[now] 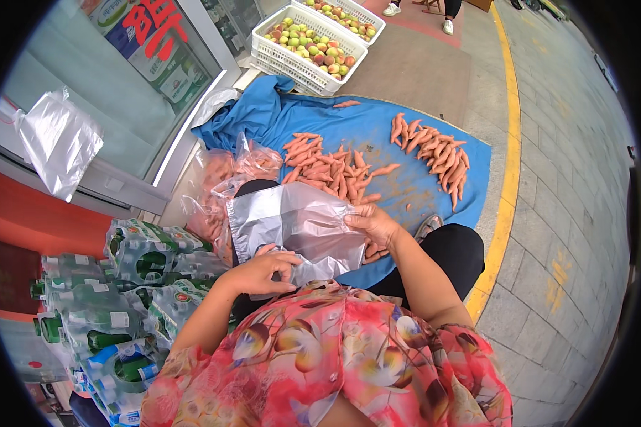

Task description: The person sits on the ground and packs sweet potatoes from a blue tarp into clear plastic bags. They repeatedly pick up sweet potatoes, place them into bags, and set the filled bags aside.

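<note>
Across my lap lies a thin clear plastic bag [304, 219], spread nearly flat with nothing seen inside. My right hand [374, 224] pinches its right edge between thumb and fingers. Over its lower left part is my left hand [267, 272], fingers apart and touching the film. Just beyond the bag, a loose heap of sweet potatoes [320, 168] rests on a blue tarp [406, 197]. A second, neater row of sweet potatoes [440, 152] lies farther right. Filled clear bags of sweet potatoes [259, 160] stand beside my left knee.
Shrink-wrapped packs of green bottles [144, 251] are stacked close on my left. A bundle of plastic bags [61, 141] hangs by the glass door [155, 107]. White crates [310, 72] of peaches stand beyond the tarp. A yellow line [507, 160] borders paving at right; a person's shoes [447, 26] show far off.
</note>
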The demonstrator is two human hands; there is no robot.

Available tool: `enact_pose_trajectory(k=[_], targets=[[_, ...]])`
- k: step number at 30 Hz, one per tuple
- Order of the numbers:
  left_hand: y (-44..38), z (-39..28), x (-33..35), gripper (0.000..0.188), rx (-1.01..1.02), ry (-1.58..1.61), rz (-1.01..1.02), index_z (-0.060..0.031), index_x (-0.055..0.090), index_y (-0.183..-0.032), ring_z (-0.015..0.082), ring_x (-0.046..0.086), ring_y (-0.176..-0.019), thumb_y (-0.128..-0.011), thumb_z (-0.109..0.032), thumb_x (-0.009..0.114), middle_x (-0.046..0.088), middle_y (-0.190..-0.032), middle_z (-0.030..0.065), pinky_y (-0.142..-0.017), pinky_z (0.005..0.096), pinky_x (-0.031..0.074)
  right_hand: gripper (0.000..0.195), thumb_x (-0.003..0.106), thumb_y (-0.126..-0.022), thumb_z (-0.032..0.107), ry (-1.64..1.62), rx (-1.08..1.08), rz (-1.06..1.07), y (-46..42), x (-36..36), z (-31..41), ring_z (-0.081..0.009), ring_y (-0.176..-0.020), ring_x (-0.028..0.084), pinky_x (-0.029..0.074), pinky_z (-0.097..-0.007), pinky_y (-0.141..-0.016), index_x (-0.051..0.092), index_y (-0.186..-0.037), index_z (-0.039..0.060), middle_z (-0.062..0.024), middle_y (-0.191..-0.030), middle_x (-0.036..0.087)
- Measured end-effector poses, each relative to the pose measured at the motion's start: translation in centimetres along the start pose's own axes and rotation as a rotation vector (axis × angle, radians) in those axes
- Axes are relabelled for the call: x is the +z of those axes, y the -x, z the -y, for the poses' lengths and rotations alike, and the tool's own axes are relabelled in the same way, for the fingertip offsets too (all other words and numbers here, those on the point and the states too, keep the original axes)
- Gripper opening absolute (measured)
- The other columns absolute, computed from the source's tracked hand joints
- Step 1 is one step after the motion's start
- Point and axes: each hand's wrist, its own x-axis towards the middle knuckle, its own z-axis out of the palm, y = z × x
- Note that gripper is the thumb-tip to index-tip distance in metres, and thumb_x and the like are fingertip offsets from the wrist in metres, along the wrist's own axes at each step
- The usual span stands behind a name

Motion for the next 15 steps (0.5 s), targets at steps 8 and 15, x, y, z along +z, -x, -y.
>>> enact_pose_trajectory(k=[8, 15], targets=[[-8.9, -3.6, 2.1, 0.046, 0.031, 0.158, -0.222, 0.0001, 0.054, -0.12, 0.0263, 0.059, -0.114, -0.09, -0.033, 0.068, 0.06, -0.122, 0.0172, -0.09, 0.038, 0.049, 0.021, 0.073, -0.087, 0.014, 0.077, -0.071, -0.233, 4.1, 1.1, 1.7, -0.0086, -0.08, 0.064, 0.051, -0.0242, -0.07, 0.069, -0.103, 0.0003, -0.0039, -0.093, 0.071], [-15.1, -3.0, 4.5, 0.021, -0.023, 0.286, -0.313, -0.0023, 0.059, -0.101, 0.0109, 0.062, -0.073, -0.092, -0.02, 0.067, 0.065, -0.081, 0.0038, -0.067, 0.0267, 0.05, 0.03, 0.08, -0.082, 0.023, 0.004, -0.089, -0.197, 4.3, 1.9, 0.7, -0.0106, -0.079, 0.064, 0.052, -0.0255, -0.072, 0.069, -0.1, 0.0019, -0.0048, -0.089, 0.07]])
